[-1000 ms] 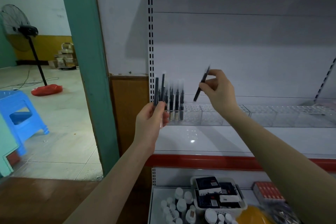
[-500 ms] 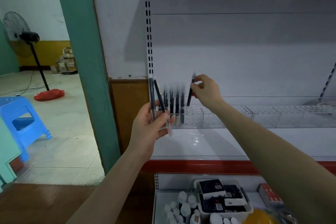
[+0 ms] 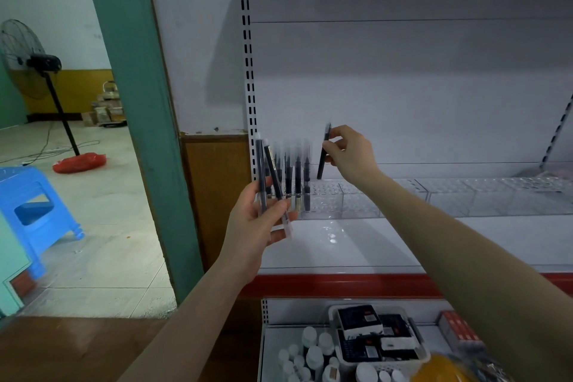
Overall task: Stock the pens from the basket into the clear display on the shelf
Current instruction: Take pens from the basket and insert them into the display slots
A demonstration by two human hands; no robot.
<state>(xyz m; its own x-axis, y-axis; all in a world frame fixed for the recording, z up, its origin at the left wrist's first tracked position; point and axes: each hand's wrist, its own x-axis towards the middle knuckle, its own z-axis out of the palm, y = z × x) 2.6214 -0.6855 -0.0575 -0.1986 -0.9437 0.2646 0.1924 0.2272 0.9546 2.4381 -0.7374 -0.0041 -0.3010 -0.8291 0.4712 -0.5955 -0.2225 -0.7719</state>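
I note a white shelf [image 3: 403,242] with a red front lip, backed by a plain pale panel and a slotted upright [image 3: 248,71] at its left edge. Left of that stand a teal pillar [image 3: 136,102] and an open doorway onto a tiled floor, with a blue stool [image 3: 34,211] and a standing fan [image 3: 34,62] beyond.

The clear display [image 3: 434,195] runs along the back of the shelf. The shelf surface in front of it is bare white, and the back panel above it is plain.

A row of dark pens [image 3: 294,177] stands upright at the display's left end (their tops are blurred, so I cannot count them reliably).

My right hand [image 3: 350,155] pinches a single pen [image 3: 322,155] near its upper part, held almost upright. Its lower tip is at the display's top surface, just right of the standing row; whether it has entered a hole I cannot tell.

My left hand [image 3: 257,226] grips two spare pens [image 3: 269,183], fanned slightly, in front of the display's left end.

On the lower tier sits a white basket [image 3: 418,353] of dark boxes.
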